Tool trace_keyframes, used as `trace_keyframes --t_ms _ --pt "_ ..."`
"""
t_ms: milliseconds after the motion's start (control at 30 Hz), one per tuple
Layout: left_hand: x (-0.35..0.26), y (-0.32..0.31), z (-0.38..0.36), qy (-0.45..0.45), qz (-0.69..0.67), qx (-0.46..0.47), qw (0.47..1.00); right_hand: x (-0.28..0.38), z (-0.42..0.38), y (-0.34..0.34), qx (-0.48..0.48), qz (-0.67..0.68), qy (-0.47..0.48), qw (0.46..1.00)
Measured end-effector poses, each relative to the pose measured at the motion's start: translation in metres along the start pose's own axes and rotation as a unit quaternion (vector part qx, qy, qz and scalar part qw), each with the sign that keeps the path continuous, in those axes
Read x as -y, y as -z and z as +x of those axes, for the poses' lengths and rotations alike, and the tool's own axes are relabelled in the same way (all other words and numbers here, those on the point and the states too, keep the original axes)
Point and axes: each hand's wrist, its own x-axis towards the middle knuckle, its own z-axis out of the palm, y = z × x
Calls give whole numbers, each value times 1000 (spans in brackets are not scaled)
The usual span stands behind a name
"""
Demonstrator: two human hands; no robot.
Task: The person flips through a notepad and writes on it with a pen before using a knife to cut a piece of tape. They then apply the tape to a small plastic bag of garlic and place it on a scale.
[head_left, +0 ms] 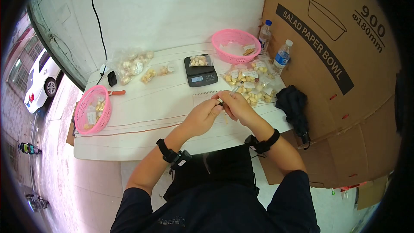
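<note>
Where the two hands meet above the white table (142, 116), a small dark object (221, 102) sits pinched between the fingertips; too small to tell what it is. Left hand (202, 115) curled, fingers closed on the object from the left. Right hand (237, 107) closed around it from the right, a thin pale piece (234, 89) sticking up past its fingers. The hands touch each other. Black bands on both wrists.

Just under the hands, a notepad (202, 97) lies flat. Beside the right hand, a heap of small clear bags (250, 84) with pale lumps inside. Beyond the notepad, a black scale (201, 72) carries one such bag (199, 61). Behind that, a pink basket (236, 45), then two water bottles (282, 56) against a cardboard box (336, 69). A folded black umbrella (295, 108) rests at the table's right edge.

Far left, a second pink basket (92, 108) with bags in it overhangs the table edge; a larger clear bag (129, 65) lies near the wall.
</note>
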Motion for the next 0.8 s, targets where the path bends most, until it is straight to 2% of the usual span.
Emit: trace_keyframes --t_ms 67,133,200,233,300,333,400,467,533,600,667,733,800 --pt "2 5 -1 20 -14 16 1000 -3 0 4 17 -11 -12 1000" --pt "1 8 -1 39 -28 31 998 2 -5 1 -12 2 0 1000" --pt "-3 9 -5 136 -84 80 984 5 -11 -2 -18 -7 21 1000" --pt "-4 9 -7 137 -84 80 984 6 -13 -3 -25 -16 42 999" --pt "-9 8 -8 162 -191 94 964 7 -19 -6 -27 -4 49 998" --pt "-13 11 -7 163 -191 93 964 9 -21 -7 -30 7 56 998" --pt "-22 17 -6 181 -300 119 929 17 -27 -10 -26 11 66 997" --pt "-32 25 -2 194 -331 142 912 21 -31 -11 -24 16 76 997" --pt "-30 34 -3 205 -361 165 895 23 -33 -9 -52 -33 123 990" --pt "-19 51 -11 236 -422 199 852 34 -25 39 -213 173 118 954" --pt "-5 61 -21 256 -397 173 864 59 -32 77 -260 140 211 932" --pt "9 59 -24 277 -373 145 874 60 -30 87 -253 35 242 936" --pt "25 55 -14 266 -168 43 948 58 -27 83 -257 -17 244 935"
